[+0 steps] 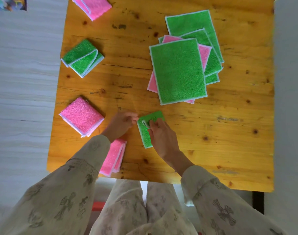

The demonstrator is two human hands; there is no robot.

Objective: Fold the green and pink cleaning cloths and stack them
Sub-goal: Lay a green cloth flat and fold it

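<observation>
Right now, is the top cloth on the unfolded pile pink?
No, the top cloth on the unfolded pile is green, with pink edges showing only from cloths beneath it.

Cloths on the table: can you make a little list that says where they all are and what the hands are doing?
surface: wooden table
being folded: small green cloth, near the front edge
right hand: pinches that cloth's white edge
left hand: at the cloth's left corner; grip unclear
unfolded pile: green and pink cloths, overlapping, far right
folded green cloth: left side
folded pink cloths: far left corner, left side, partly under the left sleeve
</observation>
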